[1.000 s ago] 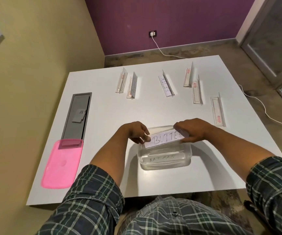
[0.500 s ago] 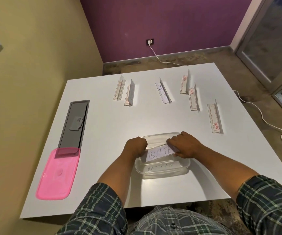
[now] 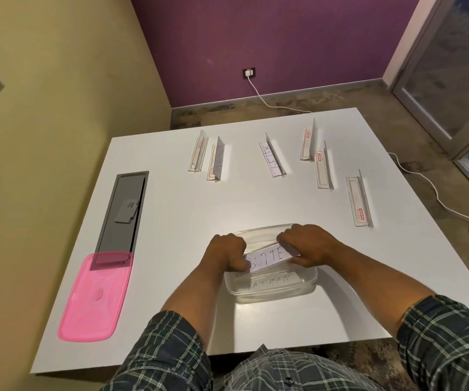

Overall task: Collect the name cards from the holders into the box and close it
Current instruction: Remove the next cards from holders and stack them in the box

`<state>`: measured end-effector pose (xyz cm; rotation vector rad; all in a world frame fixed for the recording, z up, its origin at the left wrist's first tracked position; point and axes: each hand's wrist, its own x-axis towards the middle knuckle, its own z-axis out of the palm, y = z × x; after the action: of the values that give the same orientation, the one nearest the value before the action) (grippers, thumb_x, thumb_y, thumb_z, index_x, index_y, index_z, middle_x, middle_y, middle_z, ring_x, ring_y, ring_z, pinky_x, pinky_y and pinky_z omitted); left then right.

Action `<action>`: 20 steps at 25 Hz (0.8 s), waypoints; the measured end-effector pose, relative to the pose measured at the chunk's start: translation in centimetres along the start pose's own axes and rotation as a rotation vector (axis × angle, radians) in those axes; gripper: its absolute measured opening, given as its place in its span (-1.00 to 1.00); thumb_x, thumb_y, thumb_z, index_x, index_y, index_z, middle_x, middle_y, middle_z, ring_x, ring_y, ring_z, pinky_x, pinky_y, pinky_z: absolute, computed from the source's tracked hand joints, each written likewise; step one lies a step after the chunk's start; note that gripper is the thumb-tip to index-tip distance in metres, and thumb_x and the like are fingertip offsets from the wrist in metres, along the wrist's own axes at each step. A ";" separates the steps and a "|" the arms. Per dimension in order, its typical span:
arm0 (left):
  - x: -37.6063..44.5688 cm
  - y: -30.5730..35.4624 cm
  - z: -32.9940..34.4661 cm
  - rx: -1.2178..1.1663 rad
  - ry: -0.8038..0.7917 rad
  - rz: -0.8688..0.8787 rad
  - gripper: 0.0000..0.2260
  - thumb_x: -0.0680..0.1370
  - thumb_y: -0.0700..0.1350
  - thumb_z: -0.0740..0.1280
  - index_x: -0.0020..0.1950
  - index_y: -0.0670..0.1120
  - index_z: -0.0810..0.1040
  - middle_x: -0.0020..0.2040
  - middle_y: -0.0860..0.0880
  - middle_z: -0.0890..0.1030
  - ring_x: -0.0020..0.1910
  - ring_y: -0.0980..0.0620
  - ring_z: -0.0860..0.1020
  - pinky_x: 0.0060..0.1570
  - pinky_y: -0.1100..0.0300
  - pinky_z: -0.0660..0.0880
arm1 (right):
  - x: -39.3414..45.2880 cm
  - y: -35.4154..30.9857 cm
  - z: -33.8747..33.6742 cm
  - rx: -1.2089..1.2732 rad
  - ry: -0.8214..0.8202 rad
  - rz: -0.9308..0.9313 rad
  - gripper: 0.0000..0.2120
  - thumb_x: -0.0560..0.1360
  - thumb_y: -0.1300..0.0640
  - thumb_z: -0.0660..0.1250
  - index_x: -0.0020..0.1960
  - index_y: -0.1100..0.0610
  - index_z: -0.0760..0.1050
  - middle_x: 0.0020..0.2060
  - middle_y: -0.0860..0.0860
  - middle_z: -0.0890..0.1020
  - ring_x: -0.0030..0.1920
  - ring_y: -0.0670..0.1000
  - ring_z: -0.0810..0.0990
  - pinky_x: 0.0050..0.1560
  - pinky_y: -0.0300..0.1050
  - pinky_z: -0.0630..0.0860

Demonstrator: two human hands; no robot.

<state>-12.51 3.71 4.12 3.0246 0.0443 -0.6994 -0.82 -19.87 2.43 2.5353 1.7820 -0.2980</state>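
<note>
A pink lid (image 3: 93, 296) lies at the table's (image 3: 171, 221) left edge. The left hand (image 3: 229, 252) pinches the left end of a white card (image 3: 267, 258) over the clear box (image 3: 272, 283); the right hand (image 3: 306, 244) grips its right end. A second card (image 3: 270, 283) lies inside the box. Six holders stand beyond, the middle one (image 3: 272, 158) with its card in place.

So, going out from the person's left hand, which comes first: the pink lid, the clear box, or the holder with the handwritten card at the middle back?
From the left hand:
1. Clear box, right beside and under the hand, at the front middle.
2. Pink lid, off to the left at the table's front edge.
3. Holder with the handwritten card, far back, middle of the table.
</note>
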 end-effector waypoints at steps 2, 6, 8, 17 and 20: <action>0.3 -0.2 -0.2 0.019 0.034 0.007 -0.75 0.41 0.12 0.31 -0.19 -0.07 0.56 -0.16 -0.03 0.65 -0.18 -0.11 0.56 -0.17 0.14 0.35 | -0.1 0.1 0.2 -0.039 0.055 0.007 -0.55 0.41 -0.21 0.40 0.17 0.02 0.46 -0.03 -0.04 0.61 -0.04 0.08 0.55 -0.22 -0.03 0.50; 0.7 -0.4 -0.2 0.101 0.089 0.055 -0.72 0.46 0.13 0.29 -0.05 -0.06 0.59 -0.06 -0.05 0.67 -0.04 -0.12 0.62 -0.12 0.12 0.32 | 0.9 -0.9 0.3 -0.075 -0.002 0.152 -0.54 0.35 -0.06 0.52 0.14 0.06 0.44 -0.02 -0.01 0.63 -0.04 0.12 0.59 -0.16 -0.01 0.49; 0.6 0.0 0.1 0.147 0.071 0.077 -0.76 0.48 0.11 0.29 -0.06 -0.04 0.57 -0.05 -0.06 0.67 -0.02 -0.12 0.62 -0.10 0.09 0.29 | 1.3 -1.7 0.7 -0.104 -0.046 0.180 -0.54 0.32 0.03 0.54 0.11 0.08 0.43 -0.07 0.02 0.64 -0.08 0.15 0.61 -0.18 -0.02 0.44; 0.9 -0.1 1.1 0.144 0.062 0.096 -0.52 0.40 0.24 0.34 0.17 -0.05 0.48 -0.03 -0.05 0.67 0.00 -0.11 0.62 0.10 -0.03 0.31 | 0.9 -1.3 1.0 -0.086 0.087 0.081 -0.67 0.29 0.10 0.46 -0.01 0.15 0.48 -0.20 0.05 0.60 -0.26 0.15 0.55 -0.43 -0.04 0.45; 1.3 -0.2 1.1 0.106 0.116 0.077 -0.52 0.43 0.23 0.34 0.19 -0.05 0.45 0.01 -0.05 0.64 0.02 -0.12 0.61 0.13 -0.04 0.28 | 0.8 -1.2 0.9 -0.088 0.084 0.133 -0.61 0.24 0.07 0.55 -0.05 0.14 0.46 -0.22 0.04 0.60 -0.28 0.15 0.57 -0.38 -0.06 0.42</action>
<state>-11.87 3.91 2.55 3.1449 -0.1081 -0.5364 -1.77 -18.85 1.55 2.6243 1.6034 -0.1073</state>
